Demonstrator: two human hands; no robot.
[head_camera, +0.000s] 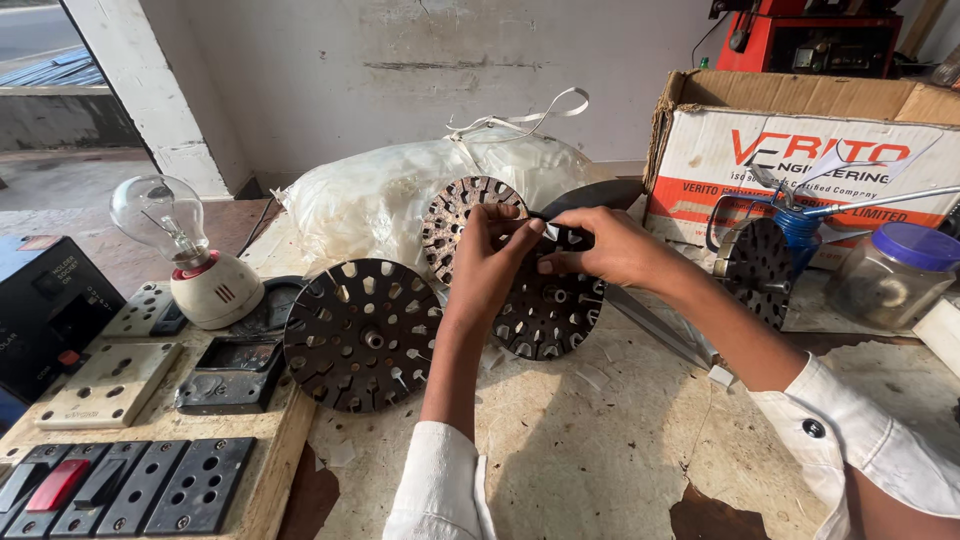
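worn worktop, paper skin torn and littered with white scraps. on the right, a cardboard box with a lidded jar in front; at the back, a plastic bag. along the left edge, a switchboard of sockets and a bulb in its holder.

three slotted stators: one flat near the bulb, one rusty leaning on the bag, one dark stator tilted up at centre, under both hands.

left hand curled over the dark stator's top rim, fingertips pressed together on a small white slip. right hand meeting it from the other side, pinching the same slip at a slot.

likely trouble: slip creasing or tearing on a sharp slot edge if pushed askew; tilted stator sliding or tipping on the scrap-strewn top, since braced only by fingers; fingertips nicked on lamination edges; slip lost among the look-alike scraps if dropped.
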